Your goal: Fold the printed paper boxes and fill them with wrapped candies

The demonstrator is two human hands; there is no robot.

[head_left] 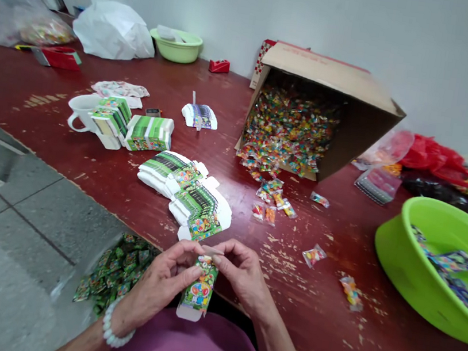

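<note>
Over the front edge of the table, a small green printed candy box [200, 290] is held between both hands. My left hand [165, 273] grips its left side, thumb on the front panel. My right hand [242, 272] pinches the flap at its upper end with thumb and forefinger. The near end has a white flap sticking out. Just beyond the hands, fanned stacks of flat green box blanks [198, 208] lie on the table. Small candy packets [270, 212] are scattered to their right, in front of a tipped cardboard carton [372, 122] full of such packets.
A green basin [390, 244] with printed cards stands at right. Left are a white mug [78, 110], bundled green blanks [149, 133] and a cloth [119, 89]. A pale green bowl [177, 51] and red tape dispenser [218, 66] sit behind. Below left, a bag holds filled green packages [116, 266].
</note>
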